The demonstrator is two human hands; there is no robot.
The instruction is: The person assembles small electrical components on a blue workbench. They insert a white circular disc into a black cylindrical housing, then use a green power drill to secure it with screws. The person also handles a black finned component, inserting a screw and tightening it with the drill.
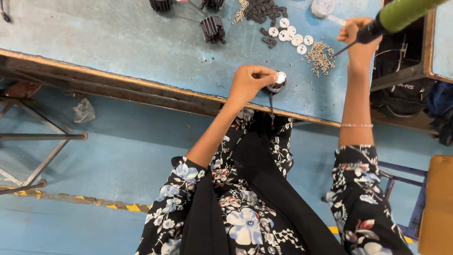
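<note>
Head view, left hand (249, 82) hiding black part (275, 88), perhaps

Blue worktable (141, 47) w/ worn wood edge. Far side: black finned parts (212, 29), heap of small black pieces (264, 10), white discs (290, 33). White round tub (322, 7) at top edge. Clear plastic bag (84, 111) on blue floor, metal frame (42, 137) beside it. Yellow-black floor stripe (118, 207). Dark bag (401, 89) under next table; brown box (436, 208) at right.
</note>
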